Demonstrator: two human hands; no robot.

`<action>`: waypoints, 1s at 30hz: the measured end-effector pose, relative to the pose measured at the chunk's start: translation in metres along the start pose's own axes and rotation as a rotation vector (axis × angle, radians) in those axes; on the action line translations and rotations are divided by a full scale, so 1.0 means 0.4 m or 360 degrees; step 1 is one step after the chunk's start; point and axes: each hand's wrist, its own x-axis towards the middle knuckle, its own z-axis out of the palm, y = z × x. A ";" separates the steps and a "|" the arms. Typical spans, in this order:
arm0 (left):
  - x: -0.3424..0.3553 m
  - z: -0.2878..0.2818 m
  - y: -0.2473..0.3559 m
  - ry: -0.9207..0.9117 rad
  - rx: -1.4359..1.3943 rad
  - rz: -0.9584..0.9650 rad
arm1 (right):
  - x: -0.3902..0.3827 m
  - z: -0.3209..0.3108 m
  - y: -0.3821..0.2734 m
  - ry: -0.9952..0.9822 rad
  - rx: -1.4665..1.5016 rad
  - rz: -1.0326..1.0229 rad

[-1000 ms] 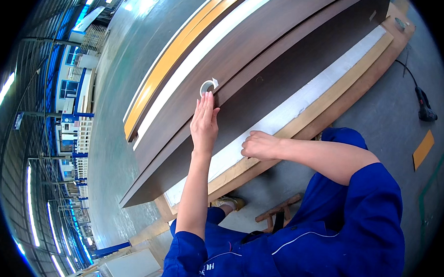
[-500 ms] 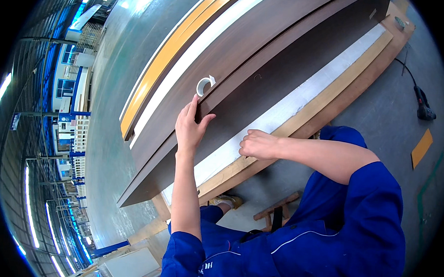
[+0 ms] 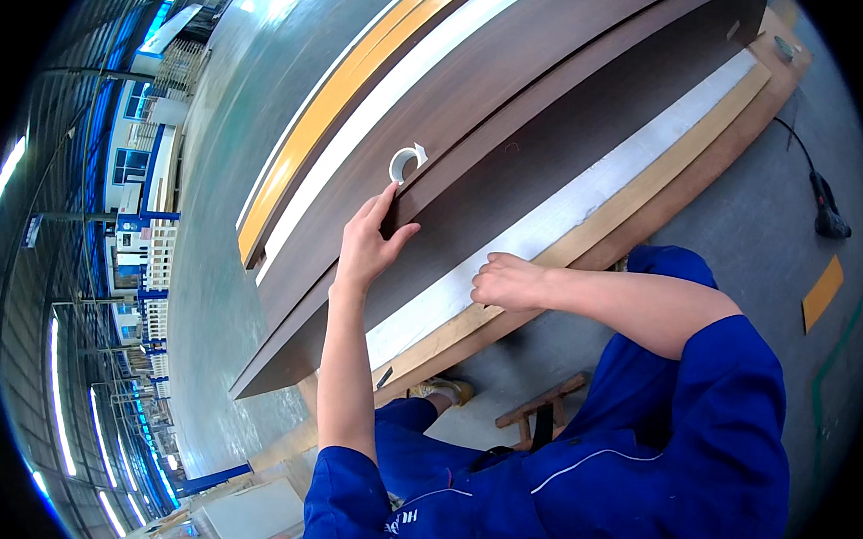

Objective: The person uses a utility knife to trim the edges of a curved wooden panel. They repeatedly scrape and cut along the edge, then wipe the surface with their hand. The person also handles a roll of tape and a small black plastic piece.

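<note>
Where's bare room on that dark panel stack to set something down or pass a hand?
Free: the long dark panel face to the right of the white tape roll, and the white strip beyond the right hand. Crowded: the stepped edge by the roll, where the left hand rests, and the strip's near end under the right hand.

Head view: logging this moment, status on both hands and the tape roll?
Left hand open, fingertips on dark brown wood panel, just below white tape roll. Right hand closed, resting on white strip. Nothing between.
</note>
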 end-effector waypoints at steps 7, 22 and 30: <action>0.005 -0.002 -0.022 -0.0004 -0.0115 0.0046 | 0.001 0.005 0.002 0.0091 0.0050 -0.0015; 0.051 0.069 0.026 0.0290 -0.0175 -0.0022 | 0.007 0.002 -0.003 0.0053 0.0061 -0.0010; 0.091 0.110 0.079 0.0433 0.0204 0.0232 | 0.001 0.014 -0.006 0.0036 0.0048 0.0009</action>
